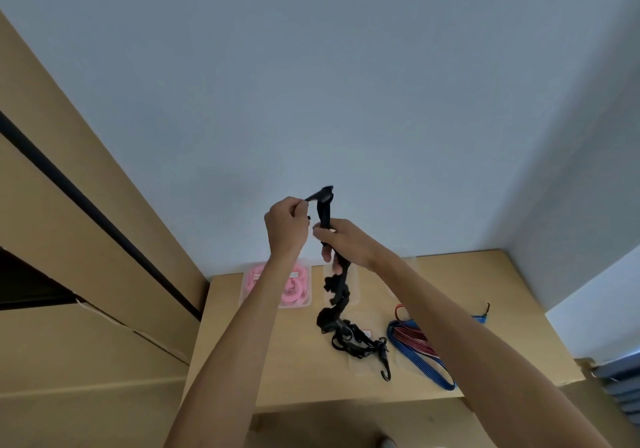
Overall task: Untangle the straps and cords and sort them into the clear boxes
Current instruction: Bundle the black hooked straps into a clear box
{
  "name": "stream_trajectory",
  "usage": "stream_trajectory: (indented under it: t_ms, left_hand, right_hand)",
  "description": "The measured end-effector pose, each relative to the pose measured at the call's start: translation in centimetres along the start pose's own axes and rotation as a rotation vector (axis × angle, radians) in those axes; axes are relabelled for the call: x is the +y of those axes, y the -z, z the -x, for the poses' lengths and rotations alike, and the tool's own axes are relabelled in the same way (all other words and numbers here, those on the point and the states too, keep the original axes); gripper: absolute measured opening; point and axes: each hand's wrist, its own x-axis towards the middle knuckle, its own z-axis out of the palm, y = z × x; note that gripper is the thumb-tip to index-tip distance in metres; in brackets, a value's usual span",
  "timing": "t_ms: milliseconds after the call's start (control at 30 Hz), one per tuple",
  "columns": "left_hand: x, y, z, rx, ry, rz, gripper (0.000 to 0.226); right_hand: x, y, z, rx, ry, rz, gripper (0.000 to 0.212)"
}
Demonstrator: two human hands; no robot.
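While both hands are raised above the table (284, 371), the left hand (286, 226) pinches the top end of the black strap (325, 212) and the right hand (341, 243) grips it just below; its tangled lower part trails onto the tabletop. One clear box (246, 292) holds pink cords (294, 290). Blue and red cords (415, 340) lie loose nearby.

pink cords (292, 286) half behind forearm, middle clear box (341, 295) screened by black strap (337, 304)
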Motion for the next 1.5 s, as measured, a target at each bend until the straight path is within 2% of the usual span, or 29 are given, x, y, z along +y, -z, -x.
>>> stream_trajectory:
  t_ms: [100, 133, 200, 267, 367, 433, 500, 567, 633, 733, 833, 933, 1000, 1067, 1167, 1233, 1333, 1400, 1500]
  left_hand:
    - [-1.1, 0.4, 0.4, -0.095, -0.183, -0.434, 0.02]
    - [-1.3, 0.5, 0.5, -0.172, -0.215, -0.504, 0.019]
    - [-1.5, 0.7, 1.0, -0.385, -0.273, -0.49, 0.02]
    - [-1.1, 0.7, 1.6, -0.537, -0.233, -0.349, 0.023]
    - [0.0, 1.5, 1.6, -0.581, -0.118, -0.082, 0.026]
    - [0.9, 2.3, 1.6, -0.625, -0.088, 0.11, 0.03]
    - [2.1, 2.6, 1.9, -0.668, -0.085, 0.303, 0.024]
    - [3.2, 2.3, 2.3, -0.617, -0.075, 0.409, 0.021]
    - [3.8, 1.7, 2.2, -0.452, -0.03, 0.398, 0.023]
    - [3.7, 1.4, 1.7, -0.207, 0.039, 0.258, 0.023]
    - [2.8, 1.4, 1.5, -0.041, 0.007, 0.043, 0.025]
    - [1.5, 1.4, 1.5, 0.033, -0.026, -0.148, 0.029]
    - [0.3, 1.6, 1.4, -0.028, -0.041, -0.282, 0.027]
    - [-0.5, 1.9, 1.5, -0.166, -0.061, -0.435, 0.025]
    - [-1.0, 2.3, 2.0, -0.328, -0.183, -0.452, 0.024]
    - [-1.0, 2.9, 2.5, -0.41, -0.176, -0.269, 0.028]
    - [-0.4, 3.9, 2.4, -0.528, -0.092, 0.003, 0.026]
    - [0.4, 4.0, 2.4, -0.528, -0.091, 0.045, 0.021]
    - [1.6, 3.6, 2.7, -0.438, -0.098, 0.136, 0.024]
  right_hand:
    - [-0.5, 1.2, 0.2, -0.017, 0.011, 0.586, 0.028]
    - [-0.9, 1.8, 0.1, -0.008, 0.021, 0.746, 0.025]
    - [-1.8, 2.9, 0.2, 0.044, 0.102, 0.852, 0.008]
    - [-2.7, 4.0, 0.3, 0.083, 0.216, 0.735, 0.016]
    - [-3.2, 5.6, 0.6, 0.085, 0.321, 0.316, 0.013]
    - [-2.6, 6.4, 0.8, 0.067, 0.331, 0.001, 0.002]
    - [-1.6, 6.2, 0.8, 0.007, 0.274, -0.271, 0.011]
    - [-0.8, 5.2, 0.7, -0.036, 0.203, -0.445, 0.019]
    - [-0.2, 4.2, 0.5, -0.029, 0.138, -0.454, 0.023]
    - [0.1, 3.0, 0.3, 0.034, 0.072, -0.219, 0.037]
    - [-0.4, 1.6, 0.1, 0.06, 0.118, 0.169, 0.025]
    - [-1.2, 0.5, -0.2, 0.079, 0.165, 0.487, 0.022]
    - [-1.6, 0.6, -0.2, 0.124, 0.22, 0.613, 0.008]
    - [-2.2, 1.0, -0.3, 0.133, 0.267, 0.686, 0.003]
    - [-3.2, 2.3, -0.3, 0.146, 0.366, 0.746, 0.009]
    - [-3.8, 3.6, -0.4, 0.17, 0.431, 0.621, 0.004]
    - [-3.7, 4.3, -0.5, 0.139, 0.426, 0.202, 0.005]
    - [-2.9, 4.2, -0.8, 0.094, 0.376, -0.024, 0.01]
    - [-1.0, 3.8, -0.9, 0.016, 0.227, -0.351, 0.017]
